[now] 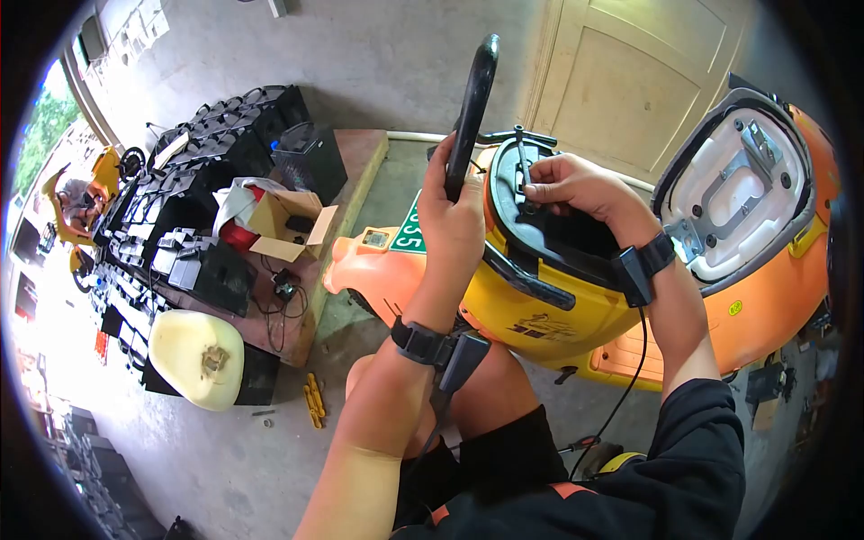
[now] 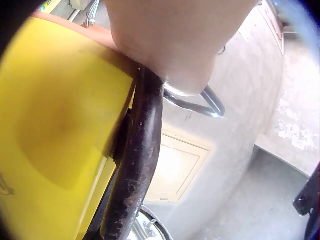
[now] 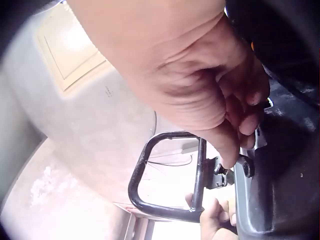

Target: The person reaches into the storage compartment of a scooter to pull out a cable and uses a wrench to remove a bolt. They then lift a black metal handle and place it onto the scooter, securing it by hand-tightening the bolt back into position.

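Note:
My left hand (image 1: 450,216) grips a black tubular frame (image 1: 475,99) raised at the front of the yellow scooter's storage opening; the left wrist view has the tube (image 2: 142,150) beside a yellow panel (image 2: 60,125). My right hand (image 1: 585,189) pinches a small metal bracket (image 1: 522,166) at the opening's front edge. In the right wrist view that hand's (image 3: 200,75) thumb lies on the bracket (image 3: 218,176), its fingers curled over the dark rim. Exactly which small part lies between thumb and fingers is hidden.
The seat (image 1: 738,180) stands tipped up at right, its white underside showing. At left, black batteries (image 1: 202,270), an opened cardboard box (image 1: 288,216) and a pale yellow container (image 1: 198,360) sit on or by a low platform. Yellow tools (image 1: 314,400) lie on the floor.

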Available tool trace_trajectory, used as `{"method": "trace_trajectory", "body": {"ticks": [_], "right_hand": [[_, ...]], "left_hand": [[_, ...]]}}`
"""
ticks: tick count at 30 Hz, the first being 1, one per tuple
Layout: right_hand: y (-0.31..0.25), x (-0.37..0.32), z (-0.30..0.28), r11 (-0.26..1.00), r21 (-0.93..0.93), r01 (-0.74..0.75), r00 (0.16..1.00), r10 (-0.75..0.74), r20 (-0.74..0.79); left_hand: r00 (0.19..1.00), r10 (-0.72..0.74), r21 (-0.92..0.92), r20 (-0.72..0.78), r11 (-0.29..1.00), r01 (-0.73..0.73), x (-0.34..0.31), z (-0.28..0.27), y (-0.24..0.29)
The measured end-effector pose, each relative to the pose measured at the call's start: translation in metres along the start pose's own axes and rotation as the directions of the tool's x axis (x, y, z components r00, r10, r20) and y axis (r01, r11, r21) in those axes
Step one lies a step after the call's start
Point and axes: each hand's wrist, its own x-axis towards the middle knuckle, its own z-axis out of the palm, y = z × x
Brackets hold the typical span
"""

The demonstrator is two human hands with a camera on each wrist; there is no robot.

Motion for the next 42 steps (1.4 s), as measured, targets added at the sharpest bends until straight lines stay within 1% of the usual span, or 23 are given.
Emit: {"method": "trace_trajectory", "body": {"ticks": [2, 6, 8, 12, 14, 15, 17, 20, 22, 23, 25, 27, 29, 31, 32, 33, 34, 35, 36, 37, 39, 40, 42], "right_hand": [[0.002, 0.001, 0.003, 0.995, 0.060, 0.081, 0.996, -0.083, 0.029], [-0.004, -0.001, 0.005, 0.992, 0.043, 0.117, 0.992, -0.118, 0.039], [-0.004, -0.001, 0.005, 0.994, 0.000, 0.111, 0.994, -0.111, 0.018], [-0.003, 0.000, 0.008, 0.991, -0.006, 0.132, 0.991, -0.132, -0.007], [0.001, 0.004, 0.006, 0.975, -0.041, 0.217, 0.976, -0.216, 0.030], [0.004, 0.007, 0.005, 0.976, -0.041, 0.215, 0.976, -0.214, 0.030], [0.008, 0.010, 0.004, 0.969, 0.024, 0.245, 0.968, -0.246, 0.044], [0.007, 0.010, 0.004, 0.971, -0.019, 0.239, 0.971, -0.238, 0.037], [0.004, 0.010, 0.006, 0.973, -0.014, 0.229, 0.973, -0.228, 0.040], [0.003, 0.010, 0.006, 0.975, -0.012, 0.221, 0.974, -0.220, 0.049], [0.006, 0.014, 0.005, 0.976, -0.023, 0.215, 0.976, -0.213, 0.043], [0.005, 0.012, 0.006, 0.975, -0.013, 0.222, 0.973, -0.221, 0.063], [0.000, 0.008, 0.007, 0.972, -0.031, 0.232, 0.972, -0.230, 0.050], [-0.003, 0.005, 0.008, 0.976, -0.080, 0.205, 0.978, -0.202, 0.047], [-0.002, 0.003, 0.007, 0.980, -0.026, 0.199, 0.979, -0.198, 0.050], [-0.002, 0.002, 0.009, 0.979, -0.018, 0.202, 0.979, -0.201, 0.043], [-0.004, 0.002, 0.009, 0.973, 0.084, 0.214, 0.977, -0.212, -0.032], [-0.005, 0.002, 0.009, 0.956, 0.182, 0.230, 0.971, -0.214, -0.103], [-0.006, 0.002, 0.007, 0.890, 0.339, 0.307, 0.951, -0.274, -0.142], [-0.010, -0.003, 0.004, 0.867, 0.362, 0.344, 0.937, -0.290, -0.194], [-0.011, -0.007, -0.003, 0.885, 0.362, 0.293, 0.955, -0.253, -0.155], [-0.012, -0.008, -0.003, 0.885, 0.361, 0.293, 0.955, -0.253, -0.154], [-0.013, -0.011, -0.001, 0.978, 0.192, 0.075, 0.996, -0.067, -0.051]], "left_hand": [[1.000, 0.004, -0.003, -0.008, 1.000, -0.004, 0.000, 0.000, 0.000], [1.000, -0.012, -0.012, -0.013, 1.000, 0.012, -0.001, 0.000, 0.001], [1.000, -0.010, 0.001, -0.013, 1.000, 0.010, -0.001, 0.000, 0.001], [1.000, -0.014, 0.014, -0.007, 1.000, 0.015, 0.000, -0.001, -0.003], [1.000, -0.011, 0.032, -0.003, 0.999, 0.012, 0.001, -0.001, -0.004], [1.000, -0.020, 0.014, -0.011, 1.000, 0.020, 0.000, -0.001, -0.002], [0.999, -0.028, -0.005, -0.018, 1.000, 0.028, 0.000, 0.001, 0.003], [0.998, -0.062, -0.041, -0.018, 0.997, 0.061, -0.001, 0.003, 0.005], [0.999, -0.022, 0.032, -0.033, 0.999, 0.023, 0.000, 0.002, 0.000], [0.999, -0.023, 0.034, -0.024, 0.999, 0.024, 0.001, 0.003, -0.002], [0.999, 0.031, 0.018, -0.027, 0.999, -0.031, 0.001, 0.003, -0.005], [1.000, 0.004, 0.041, -0.005, 0.999, -0.004, 0.001, 0.002, -0.003], [0.999, -0.022, 0.006, -0.028, 1.000, 0.023, 0.002, 0.002, -0.007], [0.999, -0.046, 0.021, -0.003, 0.999, 0.046, 0.002, 0.000, -0.005], [0.997, -0.081, -0.001, -0.006, 0.997, 0.081, 0.002, -0.001, -0.006], [0.993, -0.115, -0.023, -0.009, 0.993, 0.115, 0.002, -0.002, -0.007], [0.994, -0.112, -0.019, -0.002, 0.994, 0.112, 0.003, -0.002, -0.010], [0.997, -0.069, -0.010, -0.020, 0.998, 0.069, 0.004, -0.001, -0.013], [0.999, -0.028, -0.001, -0.041, 1.000, 0.028, 0.004, -0.002, -0.014], [0.999, -0.027, -0.002, -0.044, 1.000, 0.027, 0.004, -0.002, -0.016], [0.997, -0.075, 0.030, -0.016, 0.997, 0.076, 0.003, -0.004, -0.012], [0.997, -0.074, 0.030, -0.016, 0.997, 0.075, 0.004, -0.004, -0.014], [0.999, -0.032, 0.019, -0.044, 0.999, 0.033, 0.005, -0.004, -0.018]]}}
